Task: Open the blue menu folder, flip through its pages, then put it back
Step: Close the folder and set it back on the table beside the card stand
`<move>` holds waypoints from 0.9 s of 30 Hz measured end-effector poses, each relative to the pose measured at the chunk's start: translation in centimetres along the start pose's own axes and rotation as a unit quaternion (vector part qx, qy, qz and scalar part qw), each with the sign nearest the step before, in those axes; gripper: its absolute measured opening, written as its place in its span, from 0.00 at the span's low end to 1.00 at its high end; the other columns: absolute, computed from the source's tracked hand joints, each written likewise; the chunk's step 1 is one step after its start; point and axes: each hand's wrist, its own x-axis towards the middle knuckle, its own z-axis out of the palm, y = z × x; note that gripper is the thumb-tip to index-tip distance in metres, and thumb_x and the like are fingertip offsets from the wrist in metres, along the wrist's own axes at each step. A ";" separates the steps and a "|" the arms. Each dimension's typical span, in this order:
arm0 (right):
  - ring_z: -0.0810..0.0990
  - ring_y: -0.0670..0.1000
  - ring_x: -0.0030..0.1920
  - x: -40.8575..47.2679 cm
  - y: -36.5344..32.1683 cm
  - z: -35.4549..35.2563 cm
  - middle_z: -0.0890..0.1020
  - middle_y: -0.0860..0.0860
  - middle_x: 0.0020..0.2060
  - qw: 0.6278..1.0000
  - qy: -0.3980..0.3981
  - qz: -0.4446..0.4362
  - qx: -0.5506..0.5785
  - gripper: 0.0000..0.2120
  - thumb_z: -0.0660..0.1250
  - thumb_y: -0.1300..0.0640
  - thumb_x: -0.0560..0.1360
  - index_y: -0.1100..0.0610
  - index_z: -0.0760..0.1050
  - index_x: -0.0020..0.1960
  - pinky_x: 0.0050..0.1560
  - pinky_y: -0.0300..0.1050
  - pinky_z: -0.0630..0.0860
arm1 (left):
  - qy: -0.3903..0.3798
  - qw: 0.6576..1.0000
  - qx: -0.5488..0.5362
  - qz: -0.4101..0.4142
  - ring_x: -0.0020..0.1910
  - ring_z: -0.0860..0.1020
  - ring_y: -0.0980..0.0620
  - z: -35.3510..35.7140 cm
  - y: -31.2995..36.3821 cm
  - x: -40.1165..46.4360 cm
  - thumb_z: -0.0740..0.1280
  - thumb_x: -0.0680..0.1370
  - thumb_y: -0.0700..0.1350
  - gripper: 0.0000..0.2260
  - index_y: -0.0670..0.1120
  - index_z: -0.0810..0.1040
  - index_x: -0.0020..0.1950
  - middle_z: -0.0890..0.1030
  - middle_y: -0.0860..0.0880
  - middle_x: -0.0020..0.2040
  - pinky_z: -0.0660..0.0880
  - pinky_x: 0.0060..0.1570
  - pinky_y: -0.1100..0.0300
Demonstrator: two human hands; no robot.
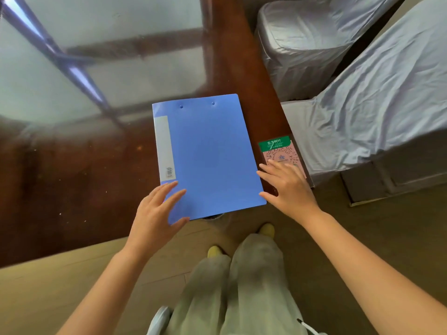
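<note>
The blue menu folder [210, 153] lies closed and flat on the dark wooden table [72, 177], its near corner hanging a little over the table's edge. A white spine label runs down its left side. My left hand [157, 211] is spread over the folder's near left corner, fingers apart, holding nothing. My right hand [287, 187] hovers with fingers apart at the folder's near right corner, thumb close to the edge. Whether either hand touches the cover is unclear.
A pink card with a green header and a QR code [278, 151] lies on the table right of the folder, partly under my right hand. Chairs draped in pale blue cloth [362, 105] stand to the right. A glass top [96, 56] covers the table's far part.
</note>
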 end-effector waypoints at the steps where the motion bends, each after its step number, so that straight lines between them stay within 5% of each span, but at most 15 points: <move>1: 0.67 0.56 0.69 -0.2 0.2 0.0 0.74 0.54 0.66 1.000 -0.012 -0.020 -0.016 0.27 0.73 0.51 0.69 0.56 0.71 0.65 0.69 0.58 0.58 | -0.025 0.999 0.019 0.017 0.65 0.72 0.36 0.0 0.2 0.1 0.79 0.64 0.46 0.29 0.43 0.76 0.62 0.74 0.38 0.66 0.71 0.60 0.41; 5: 0.67 0.55 0.70 -0.5 0.6 0.5 0.75 0.53 0.65 0.991 -0.068 -0.087 -0.079 0.30 0.72 0.46 0.67 0.56 0.71 0.65 0.70 0.58 0.52 | -0.073 0.996 0.050 0.032 0.68 0.69 0.39 0.4 0.5 0.2 0.78 0.65 0.47 0.28 0.46 0.76 0.64 0.73 0.41 0.67 0.71 0.60 0.40; 16: 0.78 0.56 0.59 -0.5 2.4 1.1 0.82 0.56 0.55 0.986 -0.024 -0.129 -0.101 0.25 0.78 0.54 0.61 0.60 0.78 0.56 0.63 0.59 0.67 | -0.063 0.995 0.075 0.036 0.65 0.72 0.39 1.1 1.0 1.2 0.79 0.63 0.45 0.27 0.47 0.78 0.61 0.76 0.42 0.65 0.75 0.53 0.41; 27: 0.73 0.58 0.65 0.0 3.5 0.6 0.78 0.59 0.61 0.986 -0.049 -0.125 -0.097 0.24 0.77 0.54 0.63 0.60 0.78 0.56 0.67 0.61 0.62 | -0.064 0.994 0.074 0.045 0.65 0.72 0.38 1.9 1.3 1.1 0.79 0.63 0.45 0.28 0.46 0.77 0.62 0.76 0.41 0.65 0.75 0.52 0.39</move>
